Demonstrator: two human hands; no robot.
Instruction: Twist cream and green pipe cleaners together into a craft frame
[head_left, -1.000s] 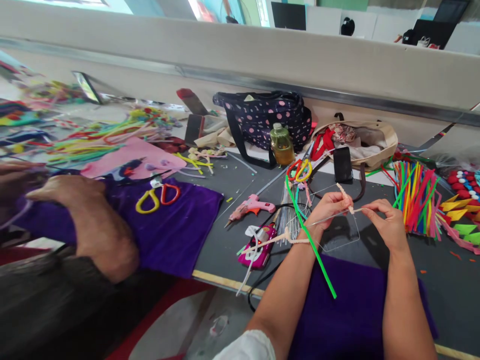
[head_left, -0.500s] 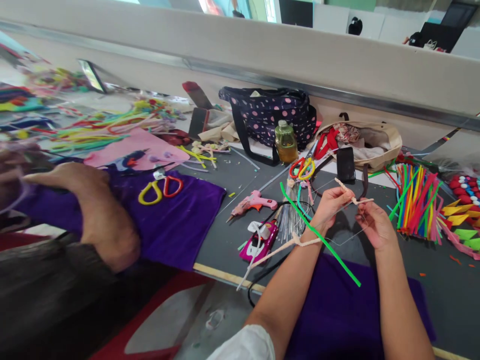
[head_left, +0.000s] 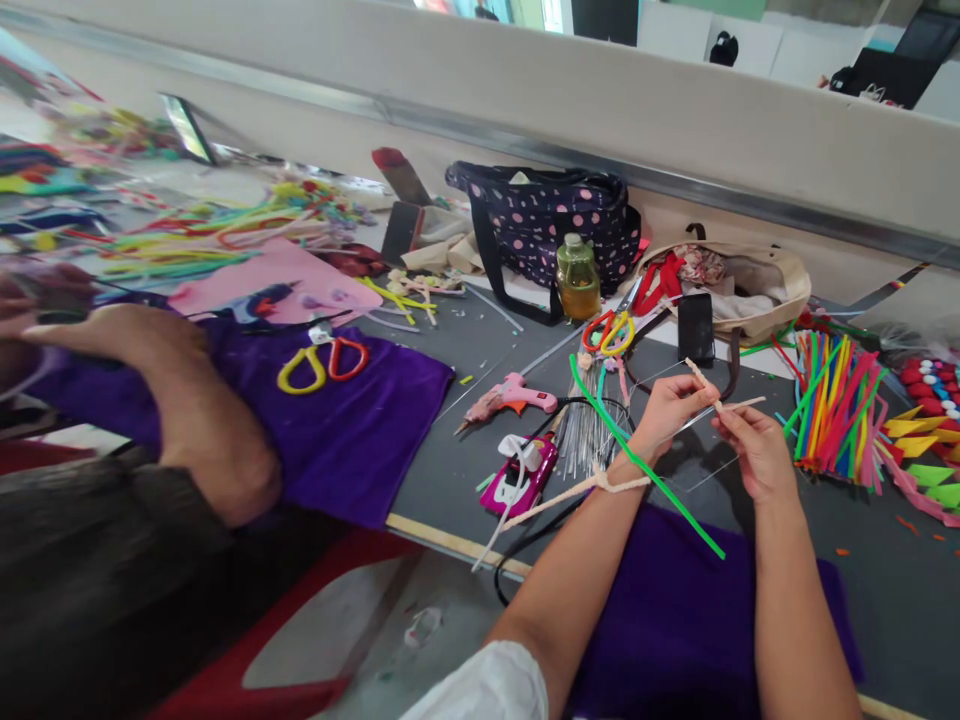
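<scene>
Above the grey, flat tabletop (head_left: 442,482), inward of its front edge, the left hand (head_left: 673,410) and right hand (head_left: 757,455) pinched a cream, fuzzy, bent strip (head_left: 698,374) between their fingertips. Its bend could have sprung loose, in our judgement, had either pinch slackened. A long, bright green, fuzzy strip (head_left: 636,459) crossed the left wrist; turning that arm might have tipped it toward the front edge. The pink plastic glue gun (head_left: 514,397), if hot, could have burned a straying forearm.
</scene>
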